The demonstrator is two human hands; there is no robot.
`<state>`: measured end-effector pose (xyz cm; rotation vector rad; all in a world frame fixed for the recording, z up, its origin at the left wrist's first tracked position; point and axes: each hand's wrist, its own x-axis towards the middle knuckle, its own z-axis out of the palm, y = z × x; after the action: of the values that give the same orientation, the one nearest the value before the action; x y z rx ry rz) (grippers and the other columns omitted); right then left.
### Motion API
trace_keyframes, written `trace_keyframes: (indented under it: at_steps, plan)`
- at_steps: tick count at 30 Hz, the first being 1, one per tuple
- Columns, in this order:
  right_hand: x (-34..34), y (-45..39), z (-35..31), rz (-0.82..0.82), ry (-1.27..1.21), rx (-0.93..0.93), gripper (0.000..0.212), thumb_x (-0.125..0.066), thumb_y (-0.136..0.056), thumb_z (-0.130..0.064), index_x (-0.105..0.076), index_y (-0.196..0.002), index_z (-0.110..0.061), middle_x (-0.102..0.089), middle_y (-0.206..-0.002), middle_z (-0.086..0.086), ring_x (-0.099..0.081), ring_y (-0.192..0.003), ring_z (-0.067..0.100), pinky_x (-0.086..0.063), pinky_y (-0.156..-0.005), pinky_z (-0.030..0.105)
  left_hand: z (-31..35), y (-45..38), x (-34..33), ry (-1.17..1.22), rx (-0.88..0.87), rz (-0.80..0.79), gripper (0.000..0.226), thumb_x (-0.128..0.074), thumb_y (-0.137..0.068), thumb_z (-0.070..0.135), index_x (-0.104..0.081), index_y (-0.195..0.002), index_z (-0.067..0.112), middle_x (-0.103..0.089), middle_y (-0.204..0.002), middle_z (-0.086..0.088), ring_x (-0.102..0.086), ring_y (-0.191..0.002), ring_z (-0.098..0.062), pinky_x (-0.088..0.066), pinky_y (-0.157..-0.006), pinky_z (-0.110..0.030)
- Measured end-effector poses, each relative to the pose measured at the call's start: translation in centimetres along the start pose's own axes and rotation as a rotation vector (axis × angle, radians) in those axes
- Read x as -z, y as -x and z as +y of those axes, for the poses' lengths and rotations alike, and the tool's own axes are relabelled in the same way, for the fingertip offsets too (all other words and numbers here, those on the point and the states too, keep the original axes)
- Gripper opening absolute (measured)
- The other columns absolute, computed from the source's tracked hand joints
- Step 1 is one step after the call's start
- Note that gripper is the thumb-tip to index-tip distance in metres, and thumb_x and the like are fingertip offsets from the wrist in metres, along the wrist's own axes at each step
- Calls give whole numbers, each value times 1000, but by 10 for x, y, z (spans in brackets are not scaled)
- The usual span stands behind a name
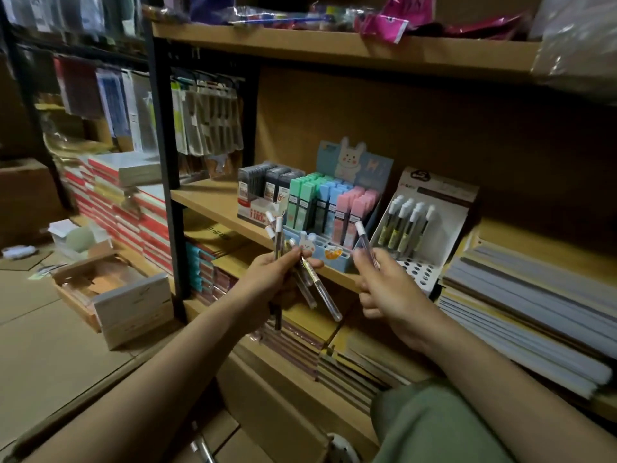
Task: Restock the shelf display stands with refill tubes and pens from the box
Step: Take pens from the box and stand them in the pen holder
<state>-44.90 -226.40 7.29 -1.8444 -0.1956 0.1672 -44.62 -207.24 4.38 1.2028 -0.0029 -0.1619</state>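
**Pens in both hands at the shelf**

The wooden shelf [213,203] carries a white display stand [430,208] on the right, four white-capped pens upright in it, and a rabbit-topped stand [337,208] of pastel refill tubes to its left. My left hand [272,274] grips a bunch of clear pens [312,279], near the shelf edge. My right hand [384,289] pinches one white-capped pen [367,243], just before the white stand.
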Motion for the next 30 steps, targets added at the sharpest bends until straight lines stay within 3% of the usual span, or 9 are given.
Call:
trace_keyframes:
  at_steps: [4,7,11,14,17,19,22,28,30]
  plan:
    - [21,-2,-9,-32,-226,-18,31,-34,-105,-38,-61,-105,-22,-42,-61,-6,-37,-47,6,-31,-46,21,-4,-22,-15,-12,13,-80,39,-46,-101,32,-55,-124,2,-71,-69,1,-40,-38,-3,-28,-41,-19]
    - [36,0,-20,21,-213,-11,19,-52,-99,-14,-70,-100,-12,-65,-71,-2,-64,-64,7,-54,-73,27,-7,-38,-22,-9,20,-139,34,-48,-99,31,-58,-118,5,-75,-90,-5,-42,-40,-3,-30,-36,-15]
    - [57,-2,-39,138,-204,60,14,-64,-88,0,-73,-96,-7,-74,-89,5,-71,-86,14,-59,-82,31,-14,-55,-32,-89,-3,-156,28,-49,-98,35,-63,-108,13,-74,-103,-6,-45,-45,-3,-28,-38,-15]
    - [72,-5,-56,231,-8,134,16,-72,-81,-3,-75,-90,-16,-75,-87,1,-70,-81,8,-57,-71,19,-20,-64,-39,-105,-34,-166,33,-50,-98,38,-61,-111,10,-74,-106,-7,-41,-45,-4,-24,-39,-16]
    - [87,-13,-69,303,368,243,21,-76,-80,-12,-72,-99,-19,-75,-88,-1,-69,-77,1,-53,-65,11,-24,-65,-47,-102,-49,-166,34,-50,-98,35,-60,-114,7,-75,-101,-5,-61,-55,-6,-37,-44,-16]
    - [96,-21,-73,365,549,299,44,-78,-79,-15,-61,-119,-19,-71,-91,1,-70,-80,10,-58,-70,21,-27,-66,-50,-94,-44,-159,33,-50,-98,33,-60,-115,6,-76,-99,-5,-73,-83,-13,-53,-65,-23]
    - [111,-30,-75,444,845,405,70,-78,-80,-20,-42,-136,-38,-64,-92,-6,-64,-78,3,-53,-64,11,-28,-67,-52,-105,-36,-153,34,-51,-98,32,-60,-117,5,-76,-98,-5,-69,-102,-24,-49,-89,-35]
    - [118,-47,-54,444,974,472,43,-73,-85,-22,-58,-125,-22,-65,-102,-1,-65,-86,10,-59,-81,32,-30,-62,-47,-132,-39,-121,30,-50,-98,30,-61,-113,6,-76,-96,-4,-69,-102,-27,-48,-98,-46]
    - [118,-51,-49,474,949,487,39,-73,-84,-22,-63,-122,-17,-67,-103,2,-66,-89,14,-59,-84,36,-32,-61,-46,-139,-31,-119,29,-50,-99,29,-61,-112,6,-76,-94,-3,-72,-92,-18,-57,-77,-29]
